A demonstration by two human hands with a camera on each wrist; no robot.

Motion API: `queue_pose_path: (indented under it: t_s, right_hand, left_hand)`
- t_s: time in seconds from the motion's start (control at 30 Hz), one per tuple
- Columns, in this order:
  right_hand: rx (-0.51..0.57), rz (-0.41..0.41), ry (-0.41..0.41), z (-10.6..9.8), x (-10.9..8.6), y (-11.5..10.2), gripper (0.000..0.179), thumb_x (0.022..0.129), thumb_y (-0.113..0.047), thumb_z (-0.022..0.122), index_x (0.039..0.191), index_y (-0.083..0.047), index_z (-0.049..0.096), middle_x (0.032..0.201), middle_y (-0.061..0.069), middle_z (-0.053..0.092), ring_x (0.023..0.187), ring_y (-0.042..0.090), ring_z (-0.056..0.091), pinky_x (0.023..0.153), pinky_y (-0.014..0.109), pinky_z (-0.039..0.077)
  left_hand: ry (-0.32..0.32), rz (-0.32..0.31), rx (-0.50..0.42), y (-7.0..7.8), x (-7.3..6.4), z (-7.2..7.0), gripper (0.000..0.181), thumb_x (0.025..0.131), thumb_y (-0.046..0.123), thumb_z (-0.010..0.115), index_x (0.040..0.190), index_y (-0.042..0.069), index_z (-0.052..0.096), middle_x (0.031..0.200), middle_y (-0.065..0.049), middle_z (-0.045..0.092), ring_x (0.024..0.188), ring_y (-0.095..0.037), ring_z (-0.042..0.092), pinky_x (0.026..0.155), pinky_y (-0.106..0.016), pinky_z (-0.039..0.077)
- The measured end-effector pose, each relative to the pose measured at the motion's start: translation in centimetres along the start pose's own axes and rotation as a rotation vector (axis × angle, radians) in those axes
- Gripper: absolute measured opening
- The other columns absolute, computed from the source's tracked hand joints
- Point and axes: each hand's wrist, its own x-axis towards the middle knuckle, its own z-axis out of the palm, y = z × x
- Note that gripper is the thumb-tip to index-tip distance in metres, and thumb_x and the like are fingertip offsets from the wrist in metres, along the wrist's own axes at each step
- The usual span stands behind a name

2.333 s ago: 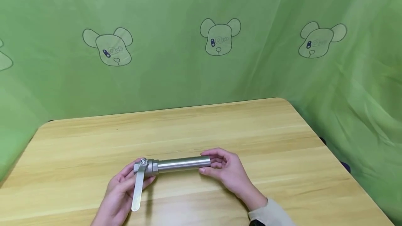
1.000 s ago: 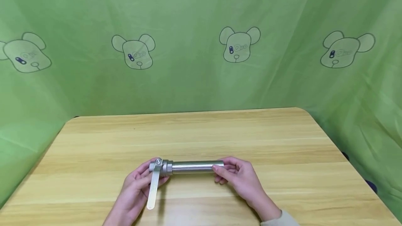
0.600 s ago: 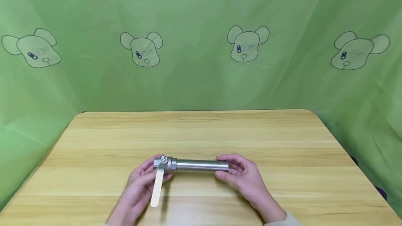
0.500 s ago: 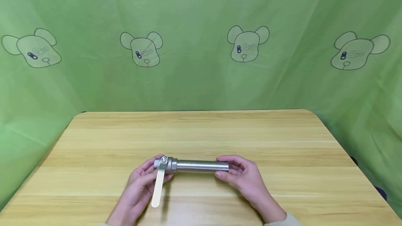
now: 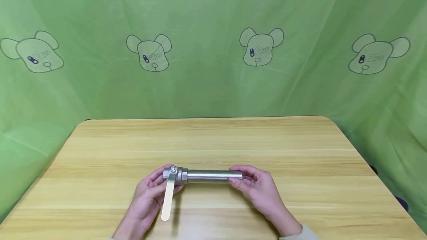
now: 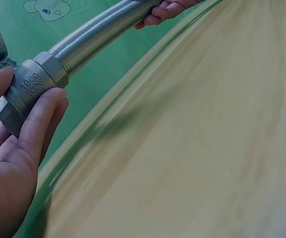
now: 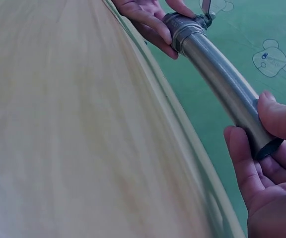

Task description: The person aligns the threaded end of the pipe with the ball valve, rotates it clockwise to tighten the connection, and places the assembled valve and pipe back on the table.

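My left hand [image 5: 146, 199] grips a steel ball valve [image 6: 30, 85], thumb on one side and fingers curled under its body. The casting reads "1000 WOG". Its flat lever handle [image 5: 168, 200] points toward me, square to the pipe. A smooth metal pipe [image 5: 208, 175] sticks out of the valve's right end, with a little thread showing at the joint in the left wrist view. At the pipe's free end my right hand [image 5: 261, 192] holds it between thumb and fingers; the open end shows in the right wrist view. Valve and pipe are held level above the table.
A wood-grain table [image 5: 213, 140] with rounded far corners lies under the hands. Green cloth [image 5: 200, 88] printed with bear heads hangs behind it and along both sides. The valve's lever casts a shadow on the tabletop.
The head view has shifted since the oldest frame, so the table sits squarer. My right thumb lifts off the pipe's near side and presses on it again. The left hand keeps its grip.
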Motion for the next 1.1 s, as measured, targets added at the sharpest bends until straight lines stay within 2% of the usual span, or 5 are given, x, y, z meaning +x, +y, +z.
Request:
queue_pose_path:
  t_s: [0.2, 0.4, 0.57, 0.8, 1.1]
  right_hand:
    - [0.005, 0.021, 0.022, 0.1, -0.1, -0.4, 0.034, 0.089, -0.004, 0.084, 0.121, 0.004, 0.075, 0.106, 0.016, 0.078, 0.091, 0.014, 0.078, 0.085, 0.025, 0.069]
    - [0.104, 0.062, 0.033, 0.0, -0.2, -0.9, 0.034, 0.091, 0.001, 0.080, 0.123, 0.010, 0.071, 0.104, 0.018, 0.077, 0.089, 0.021, 0.078, 0.084, 0.031, 0.070]
    - [0.130, 0.087, 0.073, -0.1, -0.1, -0.8, 0.036, 0.093, 0.000, 0.080, 0.126, 0.009, 0.070, 0.107, 0.016, 0.078, 0.090, 0.021, 0.078, 0.085, 0.030, 0.070]
    - [0.028, 0.092, 0.148, -0.1, 0.2, -0.1, 0.034, 0.092, -0.009, 0.083, 0.124, -0.003, 0.075, 0.118, 0.013, 0.077, 0.100, 0.015, 0.073, 0.089, 0.022, 0.066]
    - [-0.155, 0.076, 0.209, -0.3, 0.5, 0.0, 0.030, 0.094, -0.023, 0.085, 0.123, -0.020, 0.079, 0.103, 0.001, 0.066, 0.092, 0.017, 0.054, 0.078, 0.021, 0.049]
  left_hand:
    - [0.019, 0.016, -0.008, -0.1, 0.0, 0.3, 0.046, 0.096, -0.012, 0.060, 0.134, 0.011, 0.067, 0.127, -0.006, 0.079, 0.113, -0.021, 0.078, 0.101, -0.041, 0.066]
    - [-0.021, 0.061, -0.023, -0.3, -0.2, 0.4, 0.047, 0.096, -0.013, 0.059, 0.131, 0.017, 0.071, 0.127, -0.007, 0.078, 0.114, -0.020, 0.077, 0.102, -0.042, 0.066]
    - [0.000, 0.053, 0.016, -0.1, 0.0, 0.8, 0.045, 0.095, -0.010, 0.065, 0.135, 0.012, 0.069, 0.129, -0.006, 0.077, 0.115, -0.019, 0.077, 0.104, -0.038, 0.065]
    - [0.106, 0.044, 0.199, 0.2, 0.5, 1.5, 0.056, 0.088, -0.011, 0.074, 0.143, -0.003, 0.063, 0.132, -0.007, 0.076, 0.120, -0.017, 0.072, 0.107, -0.024, 0.060]
    - [0.137, 0.030, 0.343, 0.4, 0.8, 2.0, 0.051, 0.086, -0.012, 0.075, 0.135, 0.002, 0.071, 0.147, -0.014, 0.068, 0.125, -0.024, 0.071, 0.103, -0.023, 0.062]
